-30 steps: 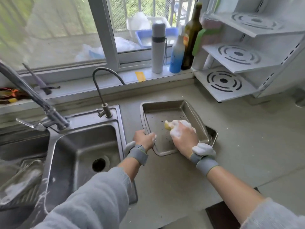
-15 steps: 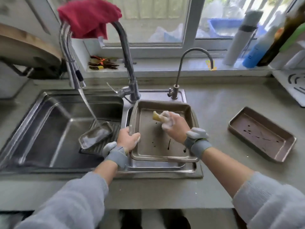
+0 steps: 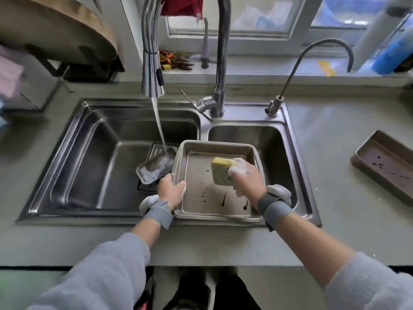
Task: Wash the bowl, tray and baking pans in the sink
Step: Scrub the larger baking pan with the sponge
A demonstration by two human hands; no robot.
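While water runs from the tap, the scene stands thus.

Baking pan: a pale metal baking pan lies across the front of the sink, over the divider and mostly over the right basin; dark specks and streaks mark its floor.

Left hand: the left hand grips the pan's left rim, thumb on the inside edge, the other fingers curled under the outside.

Right hand: the right hand, foamy with suds, holds a yellow sponge, fingers clamped on its right side; the sponge stands tilted above the pan floor, and I cannot tell whether its lower edge touches.

Tray: a small dark tray rests tilted in the left basin, just left of the pan, on a ridged insert; foamy water pools in it.

Tap: the pull-down faucet pours a stream onto the tray's far end; a red cloth hangs over the tap's arch.

Second pan: a brown baking pan sits on the desk well to the right of the sink, with dark spots inside.

Small tap: a thin curved spout stands behind the right basin.

Wrists: each carries a grey strap with a white pod.

Windowsill: a blue bottle lies at the far right; other items there are blurred.
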